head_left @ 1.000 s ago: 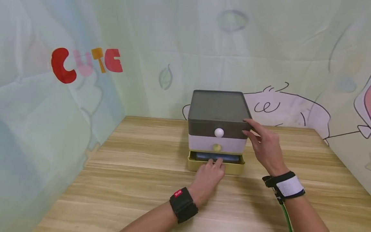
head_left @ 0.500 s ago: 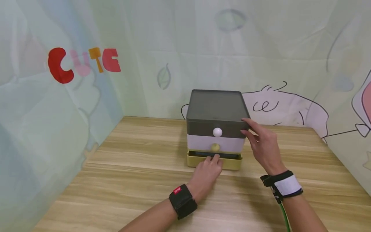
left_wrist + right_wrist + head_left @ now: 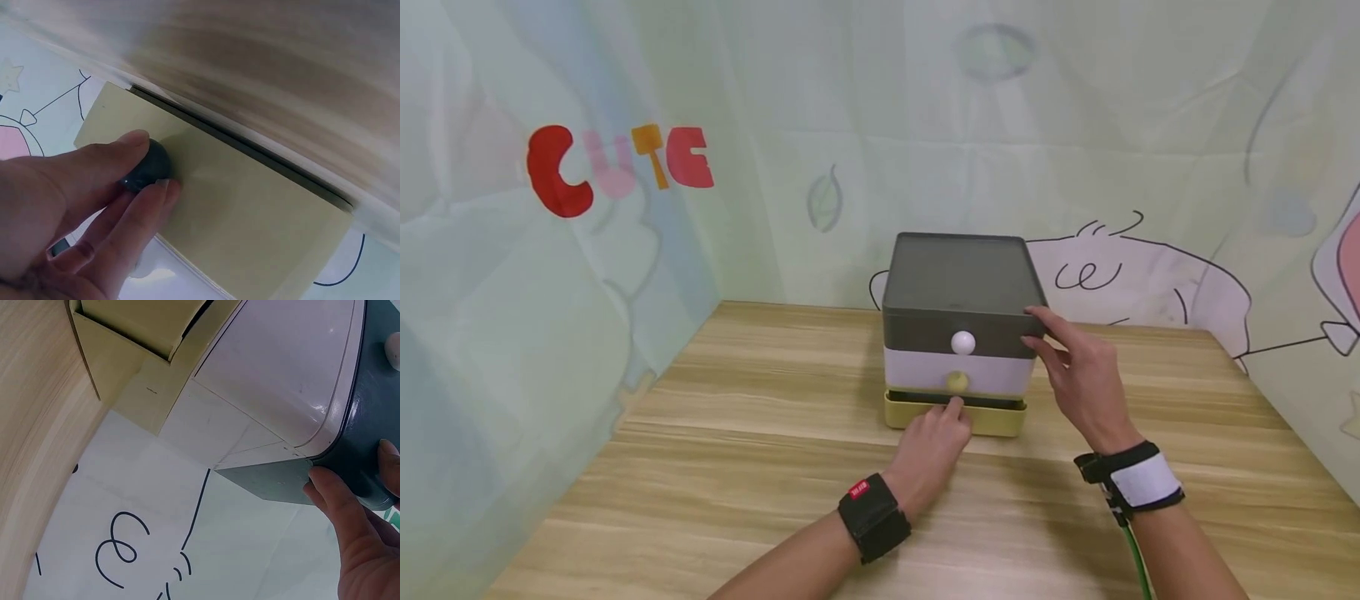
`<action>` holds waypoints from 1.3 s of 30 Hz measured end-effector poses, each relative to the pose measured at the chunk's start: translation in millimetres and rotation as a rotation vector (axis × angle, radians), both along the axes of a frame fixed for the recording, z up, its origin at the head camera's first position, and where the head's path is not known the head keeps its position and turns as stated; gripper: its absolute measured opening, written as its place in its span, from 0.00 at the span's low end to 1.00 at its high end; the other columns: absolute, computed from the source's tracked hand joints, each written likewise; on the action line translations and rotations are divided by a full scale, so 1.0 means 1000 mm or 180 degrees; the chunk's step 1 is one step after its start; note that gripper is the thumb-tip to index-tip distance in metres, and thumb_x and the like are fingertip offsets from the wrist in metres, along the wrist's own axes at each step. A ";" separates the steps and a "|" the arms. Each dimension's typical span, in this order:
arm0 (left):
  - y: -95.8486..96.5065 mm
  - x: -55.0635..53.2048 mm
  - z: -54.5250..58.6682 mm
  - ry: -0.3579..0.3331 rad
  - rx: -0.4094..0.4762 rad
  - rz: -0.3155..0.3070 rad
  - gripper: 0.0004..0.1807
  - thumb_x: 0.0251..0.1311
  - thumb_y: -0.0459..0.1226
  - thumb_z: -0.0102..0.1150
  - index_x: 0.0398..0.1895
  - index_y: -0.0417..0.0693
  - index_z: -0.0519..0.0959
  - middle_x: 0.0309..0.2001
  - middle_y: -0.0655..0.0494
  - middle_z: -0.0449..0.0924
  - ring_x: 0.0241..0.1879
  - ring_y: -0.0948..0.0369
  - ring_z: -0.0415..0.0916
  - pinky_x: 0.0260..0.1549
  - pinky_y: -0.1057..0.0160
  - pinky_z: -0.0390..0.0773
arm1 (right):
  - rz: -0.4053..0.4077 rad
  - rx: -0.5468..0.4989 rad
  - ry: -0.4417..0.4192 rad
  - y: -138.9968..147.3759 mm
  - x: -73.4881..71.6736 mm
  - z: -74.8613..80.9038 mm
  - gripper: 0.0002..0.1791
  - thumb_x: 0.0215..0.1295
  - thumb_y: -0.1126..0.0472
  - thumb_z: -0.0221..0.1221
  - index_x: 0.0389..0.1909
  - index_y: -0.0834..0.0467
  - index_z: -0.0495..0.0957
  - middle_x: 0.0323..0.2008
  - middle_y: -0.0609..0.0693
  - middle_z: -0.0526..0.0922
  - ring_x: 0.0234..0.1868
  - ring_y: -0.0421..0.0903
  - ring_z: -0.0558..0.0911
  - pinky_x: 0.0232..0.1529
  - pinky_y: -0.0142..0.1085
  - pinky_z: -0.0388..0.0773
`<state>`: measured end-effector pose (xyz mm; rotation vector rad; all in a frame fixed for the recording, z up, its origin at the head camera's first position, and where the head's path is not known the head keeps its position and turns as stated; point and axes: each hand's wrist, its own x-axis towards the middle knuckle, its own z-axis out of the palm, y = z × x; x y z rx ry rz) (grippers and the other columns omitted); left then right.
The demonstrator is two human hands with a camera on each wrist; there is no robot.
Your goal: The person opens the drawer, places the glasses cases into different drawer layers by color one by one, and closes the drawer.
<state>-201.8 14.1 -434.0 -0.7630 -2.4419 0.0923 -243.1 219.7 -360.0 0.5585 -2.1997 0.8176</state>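
Observation:
A stacked desktop drawer unit [image 3: 964, 271] stands on the table, with a dark grey top tier, a white middle tier and a yellow bottom drawer [image 3: 910, 414]. That bottom drawer sticks out a little, and a narrow dark gap shows above its front. My left hand [image 3: 929, 454] pinches the dark round knob [image 3: 154, 167] on the yellow front between thumb and fingers. My right hand [image 3: 1088, 383] grips the front right corner of the grey tier, thumb and fingers on either side of it. The drawer's contents are hidden.
A white knob [image 3: 963, 342] sits on the grey tier and a yellow knob [image 3: 957, 382] on the white one. Printed cloth [image 3: 820, 108] surrounds the wooden table [image 3: 760, 400] at the back and sides. A green cable [image 3: 1137, 550] runs from the right wrist strap.
The yellow drawer has slid inward under my left hand, mostly in the first half second. A dark blue item seen inside it earlier is now out of sight. My right hand keeps its hold.

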 end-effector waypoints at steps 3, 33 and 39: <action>-0.002 0.000 -0.002 0.0056 0.0039 0.0003 0.09 0.57 0.25 0.66 0.37 0.46 0.86 0.36 0.56 0.79 0.27 0.63 0.82 0.23 0.67 0.82 | 0.0030 0.0029 0.0004 -0.001 -0.001 0.000 0.25 0.62 0.70 0.66 0.61 0.59 0.79 0.53 0.60 0.87 0.53 0.59 0.87 0.40 0.46 0.86; 0.012 -0.012 -0.004 0.0437 -0.0432 0.0273 0.09 0.52 0.28 0.66 0.22 0.52 0.85 0.28 0.61 0.80 0.19 0.69 0.78 0.14 0.70 0.75 | 0.0067 0.0009 0.0112 0.001 -0.004 0.002 0.23 0.61 0.70 0.67 0.59 0.58 0.82 0.51 0.58 0.88 0.50 0.56 0.89 0.39 0.41 0.86; 0.015 -0.013 -0.004 0.0421 -0.0441 0.0295 0.09 0.54 0.29 0.66 0.23 0.52 0.86 0.28 0.62 0.81 0.19 0.69 0.78 0.14 0.70 0.75 | 0.0033 0.0009 0.0113 0.003 -0.002 0.002 0.23 0.61 0.70 0.67 0.58 0.58 0.82 0.51 0.58 0.88 0.50 0.56 0.89 0.38 0.43 0.86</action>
